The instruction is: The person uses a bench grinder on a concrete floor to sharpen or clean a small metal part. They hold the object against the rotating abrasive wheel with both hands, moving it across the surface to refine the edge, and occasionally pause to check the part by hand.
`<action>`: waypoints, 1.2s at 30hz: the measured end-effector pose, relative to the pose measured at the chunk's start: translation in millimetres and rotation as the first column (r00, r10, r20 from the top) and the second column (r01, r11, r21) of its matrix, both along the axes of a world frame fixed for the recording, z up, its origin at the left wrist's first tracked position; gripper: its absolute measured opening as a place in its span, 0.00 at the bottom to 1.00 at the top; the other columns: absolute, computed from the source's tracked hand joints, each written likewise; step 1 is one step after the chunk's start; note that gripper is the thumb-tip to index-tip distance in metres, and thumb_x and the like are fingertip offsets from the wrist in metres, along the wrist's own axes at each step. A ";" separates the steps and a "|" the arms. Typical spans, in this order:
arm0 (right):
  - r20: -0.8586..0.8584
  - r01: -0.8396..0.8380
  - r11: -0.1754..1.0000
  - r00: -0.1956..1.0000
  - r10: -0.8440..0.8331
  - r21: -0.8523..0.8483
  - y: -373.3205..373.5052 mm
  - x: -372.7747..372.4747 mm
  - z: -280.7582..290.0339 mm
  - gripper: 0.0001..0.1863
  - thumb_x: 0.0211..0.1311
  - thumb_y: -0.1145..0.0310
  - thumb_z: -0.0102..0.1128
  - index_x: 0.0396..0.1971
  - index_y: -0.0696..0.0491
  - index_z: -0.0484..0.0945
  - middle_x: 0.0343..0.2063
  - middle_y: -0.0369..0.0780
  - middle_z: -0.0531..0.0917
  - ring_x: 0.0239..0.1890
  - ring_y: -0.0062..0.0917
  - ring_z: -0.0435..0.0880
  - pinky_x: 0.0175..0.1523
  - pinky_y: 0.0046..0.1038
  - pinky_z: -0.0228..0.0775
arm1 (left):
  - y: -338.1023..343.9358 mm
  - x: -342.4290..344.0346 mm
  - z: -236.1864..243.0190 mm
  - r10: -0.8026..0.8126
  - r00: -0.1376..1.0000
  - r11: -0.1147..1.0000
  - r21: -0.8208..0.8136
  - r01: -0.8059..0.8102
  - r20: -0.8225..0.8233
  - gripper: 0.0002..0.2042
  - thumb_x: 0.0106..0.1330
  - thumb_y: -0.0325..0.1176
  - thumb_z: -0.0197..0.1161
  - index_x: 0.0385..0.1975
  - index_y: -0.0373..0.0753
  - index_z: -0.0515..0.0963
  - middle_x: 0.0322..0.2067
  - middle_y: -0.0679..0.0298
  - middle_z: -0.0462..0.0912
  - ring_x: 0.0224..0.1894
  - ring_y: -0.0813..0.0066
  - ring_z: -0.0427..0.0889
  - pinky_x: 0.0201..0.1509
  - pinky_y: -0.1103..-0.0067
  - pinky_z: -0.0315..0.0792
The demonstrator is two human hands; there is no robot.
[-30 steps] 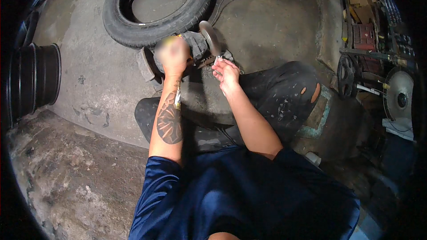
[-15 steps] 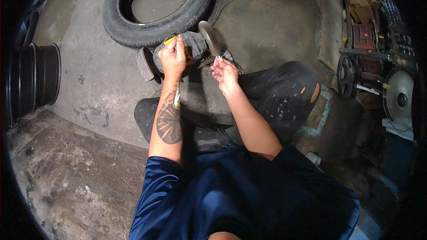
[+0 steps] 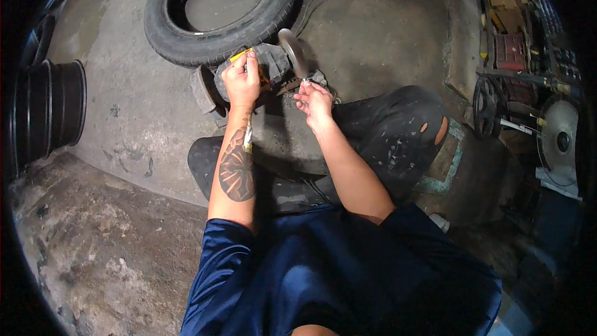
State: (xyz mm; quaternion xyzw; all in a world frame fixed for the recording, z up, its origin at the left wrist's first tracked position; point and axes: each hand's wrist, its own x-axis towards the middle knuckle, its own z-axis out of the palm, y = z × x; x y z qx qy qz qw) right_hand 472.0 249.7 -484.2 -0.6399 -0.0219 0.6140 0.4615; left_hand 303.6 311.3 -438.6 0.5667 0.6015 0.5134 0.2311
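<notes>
A grey bench grinder (image 3: 269, 58) sits on the floor in front of me, its right-side wheel (image 3: 292, 50) blurred as if spinning. My right hand (image 3: 318, 101) pinches a small shiny metal piece (image 3: 305, 81) at the lower edge of that wheel. Its exact shape is too small to tell. On the grinder's left part, my left hand (image 3: 241, 82) is closed, thumb pointing away from me. A yellow strip (image 3: 240, 55) shows just beyond its fingers; I cannot tell if the hand grips it.
A large tire (image 3: 163, 32) lies flat just behind the grinder. Black wheel rims (image 3: 53, 109) stand at the left. A dark cable (image 3: 309, 5) runs over the floor at the back. Along the right are a cluttered rack (image 3: 513, 74) and a round fan-like disc (image 3: 558, 137).
Both hands keep nearly the same place. The right hand and its metal piece have shifted only very slightly at the wheel.
</notes>
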 end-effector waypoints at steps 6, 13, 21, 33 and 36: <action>0.073 -0.007 0.998 0.997 0.003 0.060 -3.4 2.3 -3.9 0.08 0.64 0.66 0.59 0.38 0.54 0.78 0.29 0.34 0.79 0.27 0.21 0.81 0.26 0.23 0.70 | 1.1 1.2 0.0 0.004 1.000 1.000 -0.005 -0.004 0.027 0.14 0.65 0.34 0.58 0.20 0.31 0.74 0.14 0.52 0.72 0.16 0.63 0.73 0.25 0.73 0.67; 0.081 -0.170 0.928 0.985 0.152 0.331 -29.1 -16.1 45.0 0.11 0.65 0.68 0.59 0.43 0.58 0.77 0.34 0.39 0.82 0.29 0.23 0.82 0.29 0.21 0.72 | -0.8 -1.0 5.6 0.023 0.998 1.000 -0.008 -0.022 0.059 0.13 0.66 0.33 0.58 0.23 0.31 0.77 0.14 0.52 0.72 0.15 0.66 0.72 0.24 0.73 0.66; 0.045 -0.288 0.669 0.933 0.356 0.685 -29.3 -17.6 102.3 0.09 0.65 0.73 0.57 0.41 0.62 0.79 0.35 0.43 0.82 0.28 0.24 0.83 0.28 0.20 0.72 | -1.2 -2.9 0.4 0.034 0.999 0.999 0.005 -0.034 0.037 0.12 0.66 0.35 0.58 0.25 0.32 0.78 0.15 0.50 0.74 0.17 0.63 0.73 0.25 0.72 0.68; -0.155 0.050 0.978 0.988 -0.019 0.202 -29.2 -9.4 25.2 0.08 0.64 0.69 0.60 0.39 0.54 0.76 0.32 0.37 0.81 0.28 0.22 0.81 0.29 0.22 0.70 | -1.5 -0.2 5.5 0.000 1.000 0.999 -0.042 0.000 0.009 0.14 0.66 0.34 0.58 0.22 0.31 0.75 0.14 0.51 0.72 0.16 0.64 0.73 0.24 0.72 0.67; -0.077 0.087 0.992 0.994 -0.080 0.089 -23.3 -4.5 -1.7 0.10 0.63 0.67 0.61 0.40 0.54 0.76 0.32 0.36 0.80 0.29 0.22 0.81 0.30 0.22 0.71 | 0.6 1.3 6.8 0.003 1.000 0.999 -0.046 -0.003 0.005 0.13 0.66 0.34 0.58 0.22 0.31 0.76 0.14 0.52 0.73 0.16 0.65 0.73 0.24 0.72 0.67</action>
